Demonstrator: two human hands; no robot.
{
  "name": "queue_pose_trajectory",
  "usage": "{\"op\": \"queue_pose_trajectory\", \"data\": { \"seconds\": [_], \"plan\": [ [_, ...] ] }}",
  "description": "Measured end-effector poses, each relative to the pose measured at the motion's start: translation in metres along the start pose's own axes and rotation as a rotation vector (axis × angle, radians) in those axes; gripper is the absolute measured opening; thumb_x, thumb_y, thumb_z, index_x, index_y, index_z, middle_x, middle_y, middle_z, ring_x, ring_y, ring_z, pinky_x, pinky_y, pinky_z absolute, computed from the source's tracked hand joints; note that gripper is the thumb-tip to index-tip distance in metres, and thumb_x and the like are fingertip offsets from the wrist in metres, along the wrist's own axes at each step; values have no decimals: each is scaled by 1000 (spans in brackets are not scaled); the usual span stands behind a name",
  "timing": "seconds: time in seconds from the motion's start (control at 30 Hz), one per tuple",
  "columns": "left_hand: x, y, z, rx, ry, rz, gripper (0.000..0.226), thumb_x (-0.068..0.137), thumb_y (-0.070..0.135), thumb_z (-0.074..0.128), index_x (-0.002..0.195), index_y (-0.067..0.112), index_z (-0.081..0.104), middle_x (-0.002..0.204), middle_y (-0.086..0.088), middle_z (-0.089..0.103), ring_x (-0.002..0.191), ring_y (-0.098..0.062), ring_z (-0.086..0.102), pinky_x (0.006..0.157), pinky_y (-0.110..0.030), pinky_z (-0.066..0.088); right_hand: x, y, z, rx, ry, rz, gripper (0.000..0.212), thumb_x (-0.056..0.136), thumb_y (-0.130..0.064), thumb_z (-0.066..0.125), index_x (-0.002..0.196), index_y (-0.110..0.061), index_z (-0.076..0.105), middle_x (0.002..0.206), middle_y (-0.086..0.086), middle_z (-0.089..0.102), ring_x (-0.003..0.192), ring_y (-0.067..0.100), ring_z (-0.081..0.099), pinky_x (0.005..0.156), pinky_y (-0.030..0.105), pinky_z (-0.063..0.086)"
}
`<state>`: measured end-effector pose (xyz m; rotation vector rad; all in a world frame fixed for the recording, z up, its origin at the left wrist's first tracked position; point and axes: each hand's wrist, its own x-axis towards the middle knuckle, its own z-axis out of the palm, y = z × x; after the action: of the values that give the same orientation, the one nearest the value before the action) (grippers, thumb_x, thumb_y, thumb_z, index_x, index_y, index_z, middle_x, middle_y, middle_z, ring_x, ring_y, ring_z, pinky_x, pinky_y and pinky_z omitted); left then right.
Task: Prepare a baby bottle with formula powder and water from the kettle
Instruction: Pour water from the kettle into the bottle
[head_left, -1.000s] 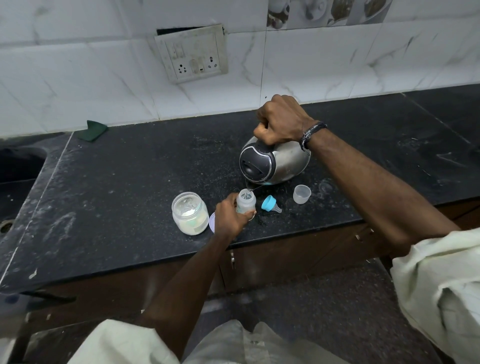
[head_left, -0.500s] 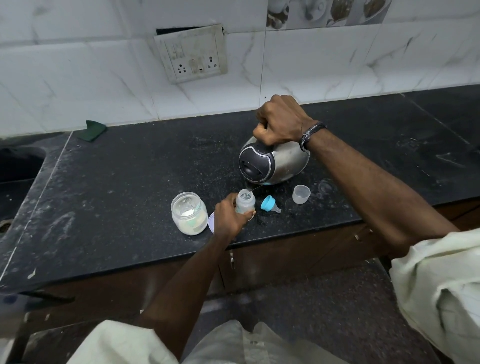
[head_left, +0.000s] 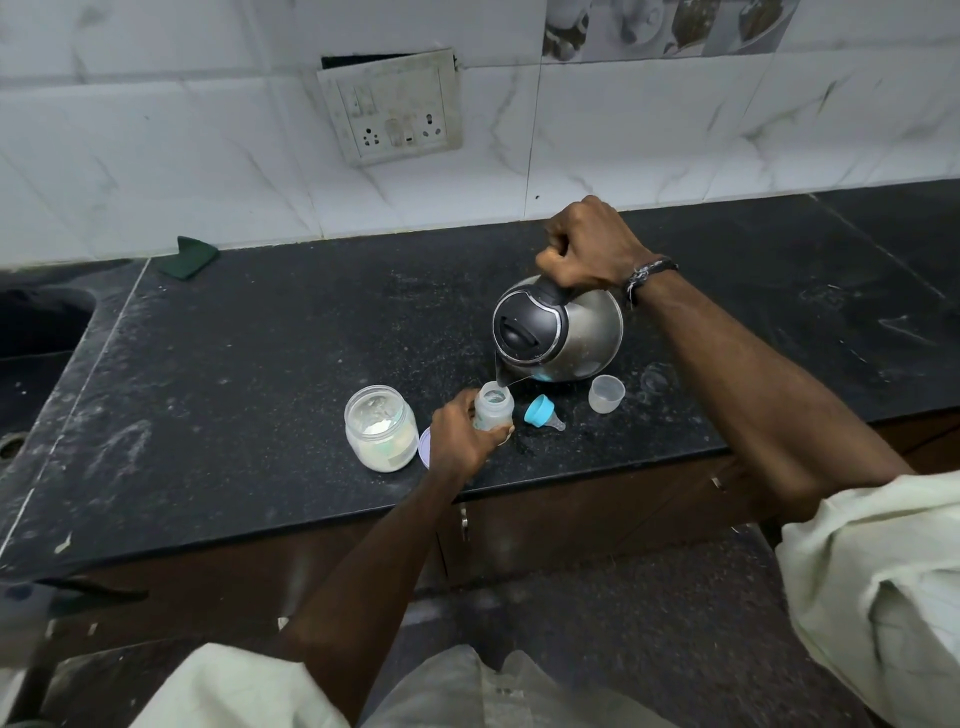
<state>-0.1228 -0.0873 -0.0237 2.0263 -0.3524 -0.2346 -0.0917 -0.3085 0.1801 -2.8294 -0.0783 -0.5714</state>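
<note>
A small clear baby bottle (head_left: 494, 406) stands open on the black counter (head_left: 270, 364), and my left hand (head_left: 462, 434) grips its side. My right hand (head_left: 589, 249) grips the handle of a steel kettle (head_left: 563, 332), which is tilted with its spout just above the bottle's mouth. A thin stream runs from the spout into the bottle. The blue teat cap (head_left: 541, 411) lies on its side right of the bottle. An open glass jar of white formula powder (head_left: 382, 428) stands left of my left hand.
A small clear measuring cup (head_left: 606, 393) stands right of the teat cap. A purple lid (head_left: 425, 449) lies partly hidden behind my left hand. A green cloth (head_left: 188, 257) lies at the back left, near a sink (head_left: 36, 332). A socket plate (head_left: 395, 106) hangs on the tiled wall.
The kettle stays tilted over the bottle and both hands keep their hold. Nothing else has visibly shifted.
</note>
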Motion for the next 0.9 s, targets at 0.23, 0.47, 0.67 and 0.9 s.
{"op": "queue_pose_trajectory", "data": {
  "seconds": [0.23, 0.47, 0.67, 0.9],
  "plan": [
    [2, -2, 1, 15, 3, -22, 59, 60, 25, 91, 112, 16, 65, 112, -2, 73, 102, -16, 69, 90, -43, 57, 4, 23, 6, 202, 104, 198, 29, 65, -24, 55, 48, -1, 47, 46, 9, 40, 48, 17, 33, 51, 27, 31],
    [1, 1, -2, 24, -2, -49, 63, 62, 27, 91, 117, 14, 64, 115, -2, 73, 104, -16, 69, 92, -42, 56, 25, 27, 26, 365, 334, 498, 35, 64, -30, 56, 41, -8, 42, 32, -4, 22, 38, 10, 21, 41, 24, 21],
    [-2, 7, -5, 7, -7, -66, 63, 63, 26, 90, 119, 12, 63, 114, -4, 72, 104, -18, 68, 93, -42, 55, 51, 16, 61, 486, 486, 691, 42, 66, -31, 57, 38, -14, 30, 30, -4, 19, 33, 14, 20, 42, 25, 24],
    [-5, 7, -7, 29, 2, -71, 60, 65, 36, 88, 118, 20, 64, 109, 0, 74, 99, -17, 70, 88, -41, 56, 90, -10, 99, 555, 502, 814, 44, 70, -31, 58, 39, -13, 32, 31, -2, 20, 31, 15, 29, 38, 17, 24]
  ]
}}
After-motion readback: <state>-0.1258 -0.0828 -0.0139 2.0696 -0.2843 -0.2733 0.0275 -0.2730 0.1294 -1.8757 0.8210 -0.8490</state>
